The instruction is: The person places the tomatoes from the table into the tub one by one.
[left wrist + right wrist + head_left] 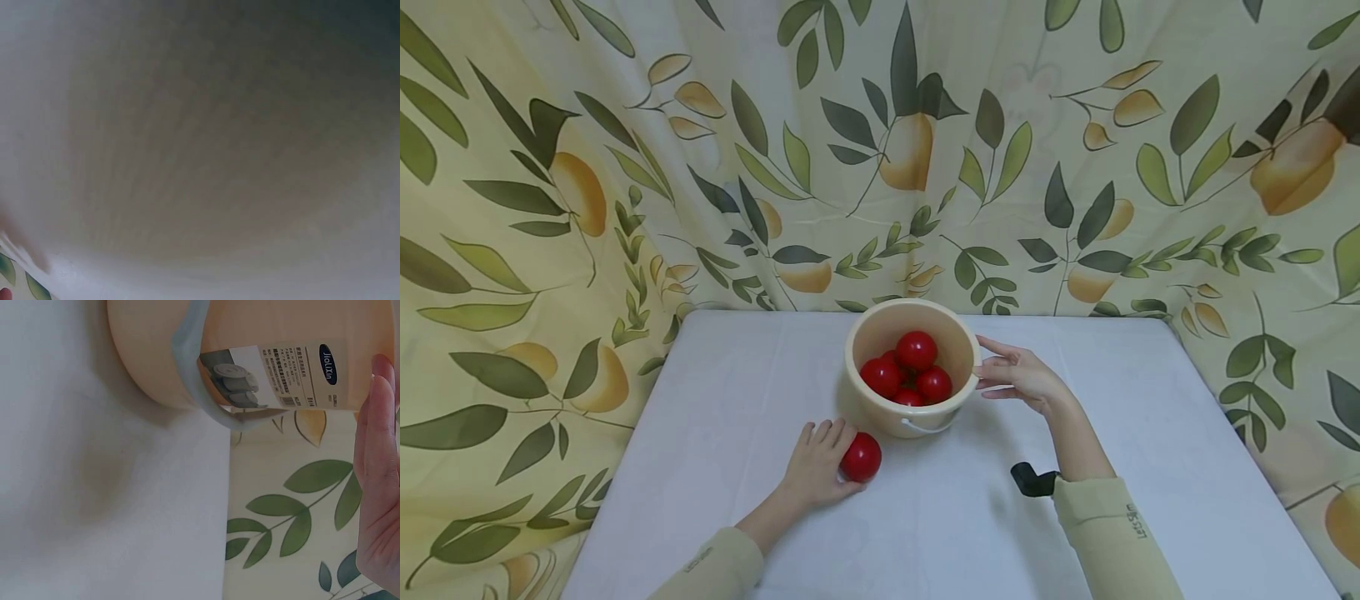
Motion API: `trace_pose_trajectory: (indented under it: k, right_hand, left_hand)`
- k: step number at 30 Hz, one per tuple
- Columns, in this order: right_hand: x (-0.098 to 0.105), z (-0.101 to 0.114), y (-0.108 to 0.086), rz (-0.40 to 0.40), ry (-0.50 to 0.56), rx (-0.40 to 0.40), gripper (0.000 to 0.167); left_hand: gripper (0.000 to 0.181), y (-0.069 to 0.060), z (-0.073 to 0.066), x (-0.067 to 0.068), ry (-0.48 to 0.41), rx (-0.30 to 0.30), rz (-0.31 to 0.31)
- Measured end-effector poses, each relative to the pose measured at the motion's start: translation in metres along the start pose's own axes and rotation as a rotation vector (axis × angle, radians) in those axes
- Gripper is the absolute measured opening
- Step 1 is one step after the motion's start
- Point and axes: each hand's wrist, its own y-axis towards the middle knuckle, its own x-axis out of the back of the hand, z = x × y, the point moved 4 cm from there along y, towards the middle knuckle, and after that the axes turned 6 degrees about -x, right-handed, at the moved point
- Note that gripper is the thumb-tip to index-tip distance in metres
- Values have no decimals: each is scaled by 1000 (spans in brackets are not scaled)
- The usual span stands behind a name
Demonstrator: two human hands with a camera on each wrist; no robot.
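A cream bucket [874, 408] stands upright on the table, holding several glossy red balls [917, 351]. In front of it, slightly left, my left hand [817, 463] grips another red ball [862, 457] from its left side, fingers over the top and thumb low. At the bucket's right side my right hand [1021, 377] touches the outer wall near the rim with nearly straight fingers. The right wrist view shows these fingers [378, 431] beside the bucket's labelled wall [250, 325]. Mostly white cloth and shadow fill the left wrist view; the held ball cannot be made out there.
The bucket's pale handle [927, 429] hangs down at its front. A white cloth covers the table [737, 375]. Behind and beside the table hangs a leaf-and-fruit patterned curtain [820, 250]. A black wrist camera [1033, 480] sticks out from the right sleeve.
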Motion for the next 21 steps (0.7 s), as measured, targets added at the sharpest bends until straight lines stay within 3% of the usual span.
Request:
trace_pose_trajectory:
  k: [5,14,21]
  right_hand:
    - [0,0,1,-3,-4,0,67]
    - [0,-1,0,-7,-7,-5,67]
    - [1,-1,0,-7,-11,-7,67]
  left_hand:
    - [73,1,0,2,-2,3,-53]
    - [70,4,2,4,-30,59,-3]
    - [71,5,11,21,-50,116,-4]
